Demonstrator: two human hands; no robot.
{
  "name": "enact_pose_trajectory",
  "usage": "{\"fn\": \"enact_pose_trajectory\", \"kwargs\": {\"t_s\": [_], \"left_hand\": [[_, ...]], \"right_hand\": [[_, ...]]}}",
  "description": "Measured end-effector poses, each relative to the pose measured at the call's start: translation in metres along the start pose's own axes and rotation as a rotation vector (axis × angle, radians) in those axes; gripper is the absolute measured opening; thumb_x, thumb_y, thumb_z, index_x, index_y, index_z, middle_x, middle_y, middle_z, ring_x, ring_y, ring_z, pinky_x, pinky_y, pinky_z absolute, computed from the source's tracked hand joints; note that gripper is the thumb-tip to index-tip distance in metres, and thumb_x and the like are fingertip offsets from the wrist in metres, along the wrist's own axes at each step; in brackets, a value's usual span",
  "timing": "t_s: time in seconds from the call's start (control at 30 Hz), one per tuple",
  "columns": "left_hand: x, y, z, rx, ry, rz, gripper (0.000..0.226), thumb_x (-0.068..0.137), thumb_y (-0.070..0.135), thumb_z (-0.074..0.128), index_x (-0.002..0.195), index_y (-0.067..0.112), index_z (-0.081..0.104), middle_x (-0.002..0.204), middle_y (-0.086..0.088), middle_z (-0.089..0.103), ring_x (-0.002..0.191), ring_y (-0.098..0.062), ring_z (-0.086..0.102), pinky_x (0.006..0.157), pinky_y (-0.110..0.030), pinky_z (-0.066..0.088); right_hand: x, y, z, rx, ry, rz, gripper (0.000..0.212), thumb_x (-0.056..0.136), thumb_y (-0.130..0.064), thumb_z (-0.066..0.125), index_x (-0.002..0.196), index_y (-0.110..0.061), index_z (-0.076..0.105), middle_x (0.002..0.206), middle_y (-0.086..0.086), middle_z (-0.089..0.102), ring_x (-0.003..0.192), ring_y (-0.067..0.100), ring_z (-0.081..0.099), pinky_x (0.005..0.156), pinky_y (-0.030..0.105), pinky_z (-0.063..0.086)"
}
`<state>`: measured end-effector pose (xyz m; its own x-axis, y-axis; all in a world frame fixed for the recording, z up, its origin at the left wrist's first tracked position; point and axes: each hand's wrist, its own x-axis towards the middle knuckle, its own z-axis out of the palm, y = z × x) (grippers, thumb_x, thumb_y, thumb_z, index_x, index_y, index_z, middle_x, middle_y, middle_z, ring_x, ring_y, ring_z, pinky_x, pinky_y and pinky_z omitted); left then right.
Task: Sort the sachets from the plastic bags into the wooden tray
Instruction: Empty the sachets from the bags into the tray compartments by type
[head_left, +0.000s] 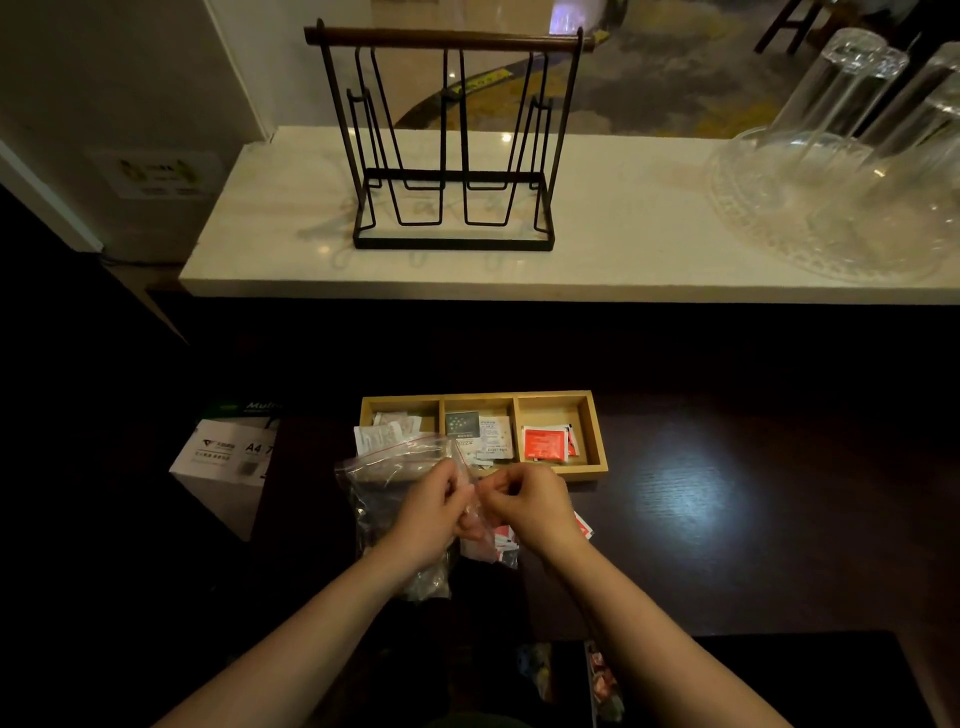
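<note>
In the lower middle of the frame, the left hand (434, 512) and the right hand (530, 504) meet over a small plastic bag (485, 535), each pinching its top edge between thumb and fingers, so both are clamped on the bag; they appear to be pulling its zip seal apart to reach the red sachets (504, 538) showing through it. A larger plastic bag (387, 483) lies crumpled just left, under the left wrist, mouth toward the tray. The wooden tray (597, 441) sits on the dark counter (727, 519) just above the hands, near enough for short drops. Its three compartments already hold sorted kinds: white sachets (387, 428) left, a dark sachet (462, 423) with white ones in the middle, red sachets in the tray (544, 444) right.
</note>
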<state>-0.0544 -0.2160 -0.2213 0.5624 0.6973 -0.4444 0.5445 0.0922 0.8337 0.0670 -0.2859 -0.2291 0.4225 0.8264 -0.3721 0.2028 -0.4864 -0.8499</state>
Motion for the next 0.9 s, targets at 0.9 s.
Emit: {"fn": "enact_pose_trajectory", "kwargs": {"t_s": [0.9], "left_hand": [[0.007, 0.022, -0.041, 0.011, -0.113, 0.02, 0.029, 0.094, 0.031, 0.052, 0.076, 0.013, 0.066, 0.063, 0.0, 0.069, 0.065, -0.015, 0.067, 0.066, -0.035, 0.057]], "right_hand": [[-0.013, -0.033, -0.018, -0.715, 0.001, -0.55, 0.016, 0.092, -0.025, 0.056, 0.106, -0.017, 0.06, 0.097, 0.002, 0.068, 0.086, 0.018, 0.064, 0.079, 0.033, 0.052]]}}
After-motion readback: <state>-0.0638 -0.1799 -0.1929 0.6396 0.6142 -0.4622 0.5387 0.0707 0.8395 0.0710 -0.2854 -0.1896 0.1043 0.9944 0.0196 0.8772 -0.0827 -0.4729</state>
